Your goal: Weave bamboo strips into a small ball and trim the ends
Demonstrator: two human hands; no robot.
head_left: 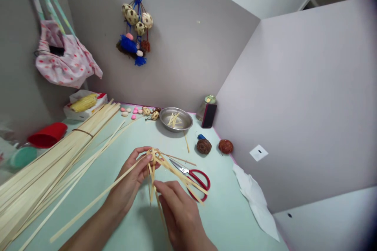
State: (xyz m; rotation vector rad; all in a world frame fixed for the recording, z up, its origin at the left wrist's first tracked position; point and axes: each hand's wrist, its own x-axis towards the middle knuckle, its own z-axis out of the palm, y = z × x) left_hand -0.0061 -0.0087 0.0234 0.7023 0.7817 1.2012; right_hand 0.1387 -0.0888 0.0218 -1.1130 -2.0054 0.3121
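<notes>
A small half-woven piece of pale bamboo strips (153,156) is gripped between the thumb and fingers of my left hand (137,168). Loose strip ends fan out from it to the right, downward and to the lower left. Just below, my right hand (178,208) pinches one hanging bamboo strip (155,189) between thumb and forefinger; its other fingers are curled. Scissors with red handles (203,176) lie on the table behind the strips, right of the weaving, with the blades partly covered by them.
A big bundle of bamboo strips (67,149) lies along the left. At the back are a metal bowl (188,119) with cut pieces, pink and white beads (134,111), and a phone (209,116) against a jar. Yarn balls (204,146) and white tissue (256,200) lie right.
</notes>
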